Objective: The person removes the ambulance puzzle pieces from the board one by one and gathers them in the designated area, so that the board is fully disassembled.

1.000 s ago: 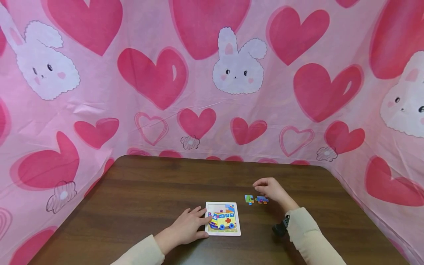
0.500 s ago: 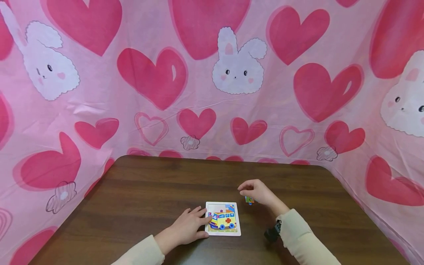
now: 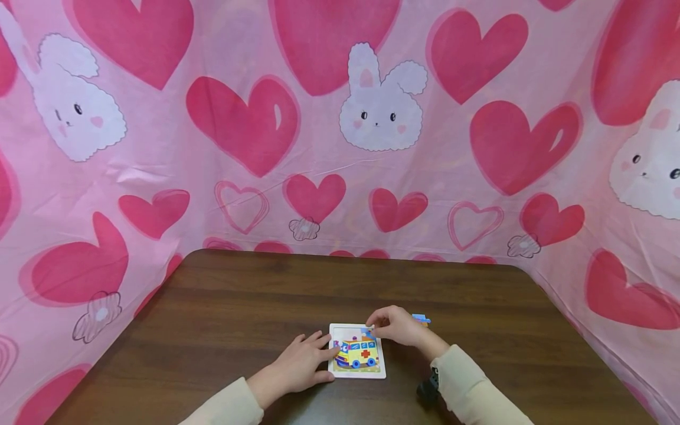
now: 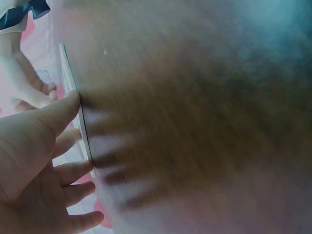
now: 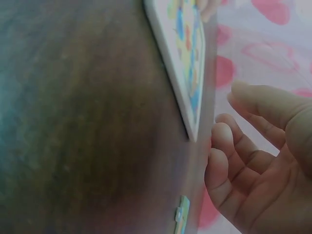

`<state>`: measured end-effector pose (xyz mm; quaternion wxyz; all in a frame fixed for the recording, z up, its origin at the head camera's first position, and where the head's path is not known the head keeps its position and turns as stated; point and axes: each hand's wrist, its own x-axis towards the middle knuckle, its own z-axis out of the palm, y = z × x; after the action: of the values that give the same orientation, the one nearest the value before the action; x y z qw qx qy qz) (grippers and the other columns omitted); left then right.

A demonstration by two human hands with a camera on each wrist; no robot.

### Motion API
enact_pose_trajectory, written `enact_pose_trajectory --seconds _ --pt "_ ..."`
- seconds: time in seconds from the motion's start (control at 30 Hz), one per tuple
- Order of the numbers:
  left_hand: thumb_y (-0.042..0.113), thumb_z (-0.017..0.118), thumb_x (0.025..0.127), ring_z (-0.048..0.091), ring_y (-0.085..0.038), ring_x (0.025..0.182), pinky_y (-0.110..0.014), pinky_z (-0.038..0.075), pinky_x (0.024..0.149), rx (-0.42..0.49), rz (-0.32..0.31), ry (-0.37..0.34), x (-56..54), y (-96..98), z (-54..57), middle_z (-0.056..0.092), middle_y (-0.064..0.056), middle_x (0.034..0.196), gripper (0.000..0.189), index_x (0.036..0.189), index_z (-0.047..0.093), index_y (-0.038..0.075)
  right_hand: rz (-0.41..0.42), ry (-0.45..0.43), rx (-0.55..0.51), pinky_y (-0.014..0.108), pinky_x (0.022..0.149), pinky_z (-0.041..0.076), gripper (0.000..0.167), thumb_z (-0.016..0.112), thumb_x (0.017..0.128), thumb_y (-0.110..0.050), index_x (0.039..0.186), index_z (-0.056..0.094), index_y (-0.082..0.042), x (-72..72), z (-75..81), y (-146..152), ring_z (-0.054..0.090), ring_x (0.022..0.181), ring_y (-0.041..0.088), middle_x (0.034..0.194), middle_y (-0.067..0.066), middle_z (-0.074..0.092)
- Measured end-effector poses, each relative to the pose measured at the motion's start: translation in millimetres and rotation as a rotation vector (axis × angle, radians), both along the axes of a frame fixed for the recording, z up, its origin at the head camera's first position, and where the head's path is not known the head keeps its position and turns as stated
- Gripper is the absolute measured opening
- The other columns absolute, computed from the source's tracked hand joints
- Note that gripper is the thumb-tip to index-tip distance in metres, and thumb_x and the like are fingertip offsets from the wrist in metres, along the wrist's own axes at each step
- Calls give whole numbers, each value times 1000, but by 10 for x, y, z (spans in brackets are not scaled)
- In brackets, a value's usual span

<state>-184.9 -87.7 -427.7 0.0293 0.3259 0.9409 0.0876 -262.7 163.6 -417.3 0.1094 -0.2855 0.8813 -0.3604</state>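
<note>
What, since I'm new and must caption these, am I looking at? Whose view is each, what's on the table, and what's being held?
No robot here: these are a person's two bare hands. The wide view comes from a camera on the head, looking forward and down; the two close views come from cameras on the wrists. The dark device at the right sleeve is probably one of those.

On the brown table lies a puzzle showing a yellow ambulance, with a pale gap at its upper left. The left hand rests on its left edge. The right hand is at its upper right corner; whether the fingertips hold anything is hidden. Past that hand lies a loose piece.
</note>
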Motion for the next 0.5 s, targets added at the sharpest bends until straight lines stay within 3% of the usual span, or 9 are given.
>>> enact_pose_trajectory --seconds 0.17,0.5 --pt "46 62 84 43 -33 122 -54 36 91 -6 -8 13 -4 -5 0 50 -11 132 51 127 58 19 61 14 44 24 54 38 11 69 83 -11 94 69 -9 33 -47 -45 46 63 13 70 -4 52" --pt "45 62 84 42 -32 123 -53 36 91 -16 -7 11 -5 -3 -2 50 -11 132 51 128 58 19 43 10 85 28 60 38 14 73 79 -11 90 66 -9 57 -83 -105 45 67 15 70 -3 48"
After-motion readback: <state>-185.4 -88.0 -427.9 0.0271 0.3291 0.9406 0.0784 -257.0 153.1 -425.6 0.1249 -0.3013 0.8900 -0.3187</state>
